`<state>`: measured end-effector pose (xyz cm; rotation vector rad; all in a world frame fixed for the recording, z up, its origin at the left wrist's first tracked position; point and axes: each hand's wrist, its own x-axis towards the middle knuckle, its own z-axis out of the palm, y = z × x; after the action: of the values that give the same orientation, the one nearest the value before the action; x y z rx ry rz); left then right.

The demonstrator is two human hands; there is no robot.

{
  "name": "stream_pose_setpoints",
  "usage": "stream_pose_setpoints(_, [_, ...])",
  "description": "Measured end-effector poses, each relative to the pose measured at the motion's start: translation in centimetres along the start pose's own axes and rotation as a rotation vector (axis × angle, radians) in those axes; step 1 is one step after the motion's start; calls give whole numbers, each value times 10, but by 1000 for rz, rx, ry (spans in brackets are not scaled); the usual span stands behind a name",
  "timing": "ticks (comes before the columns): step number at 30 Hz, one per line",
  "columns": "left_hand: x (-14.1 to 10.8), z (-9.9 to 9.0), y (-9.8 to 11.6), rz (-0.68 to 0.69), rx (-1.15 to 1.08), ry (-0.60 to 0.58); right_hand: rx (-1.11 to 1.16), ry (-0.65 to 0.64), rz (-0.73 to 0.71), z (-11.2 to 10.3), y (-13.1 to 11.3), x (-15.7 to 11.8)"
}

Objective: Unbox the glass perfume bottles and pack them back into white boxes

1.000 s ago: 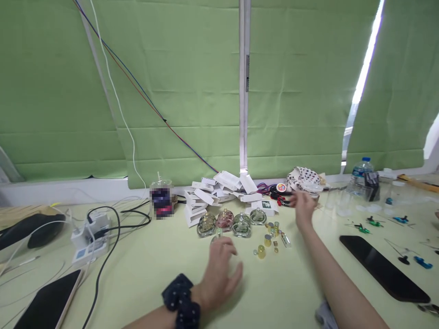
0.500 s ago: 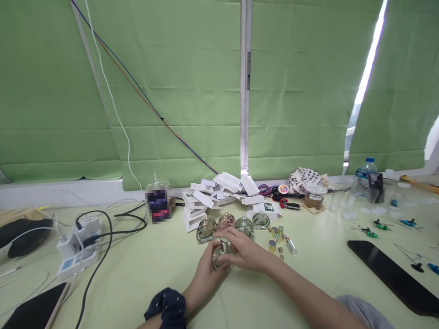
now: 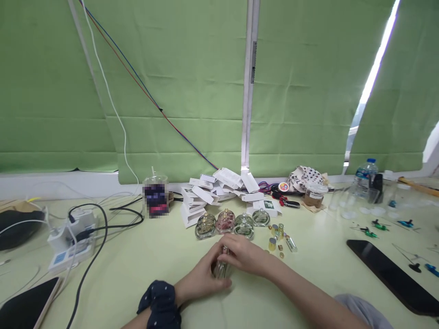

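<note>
A small clear glass bottle (image 3: pixel 221 269) stands on or just over the pale table, partly covered by fingers. My left hand (image 3: pixel 203 273) is closed around its left side, thumb near the base. My right hand (image 3: pixel 244 252) reaches over from the right, its fingers closed at the bottle's neck and silvery top. Just behind my hands, several flat round glass bottles sit in a row: a gold-toned one (image 3: pixel 206 225), a pink one (image 3: pixel 225 221), a greenish one (image 3: pixel 244 226) and a clear one (image 3: pixel 261 217). Small caps and vials (image 3: pixel 272 243) lie to the right.
White paper boxes (image 3: pixel 219 187) are heaped behind the bottles. A power strip (image 3: pixel 72 251) with cables and a phone (image 3: pixel 29 305) are at the left. A long black slab (image 3: pixel 387 274), a water bottle (image 3: pixel 365 176) and a lidded tub (image 3: pixel 314 195) stand or lie at the right.
The bottle has turned in my hands and now shows a narrower side. My left thumb has moved down and toward me; my right hand stays at the top.
</note>
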<state>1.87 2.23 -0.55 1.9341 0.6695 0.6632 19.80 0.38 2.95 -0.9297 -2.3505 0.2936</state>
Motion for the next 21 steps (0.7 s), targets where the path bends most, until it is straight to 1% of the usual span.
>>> stream_pose_setpoints(2, [-1, -6, -3, -37, -25, -42, -22, -18, -9, -1, -2, 0])
stream_pose_setpoints(4, [-2, -8, -6, -68, -36, -33, -34, -32, -22, -2, -6, 0])
stream_pose_setpoints(6, [-2, -6, -8, -89, -36, 13, -34, -20, -27, 0, -10, -1])
stream_pose_setpoints(8, [-1, -1, -9, -92, 5, 78, -23, 21, -10, 5, -12, -1])
stream_pose_setpoints(10, [0, 4, -8, -78, 107, 153, -18, 66, 31, 10, -11, 0])
stream_pose_setpoints(12, [2, 7, -5, -58, 224, 189, -10, 91, 86, 12, -8, 1])
stream_pose_setpoints(14, [4, 7, -2, -36, 291, 175, 27, 98, 134, 9, -4, 3])
stream_pose_setpoints(16, [4, 6, 2, -24, 288, 140, 98, 89, 172, 2, -1, 4])
stream_pose_setpoints(19, [2, 2, 4, -50, 201, 92, 219, 50, 234, -9, 4, 3])
stream_pose_setpoints(21, [0, 0, 3, -72, 129, 65, 271, 29, 271, -13, 7, 1])
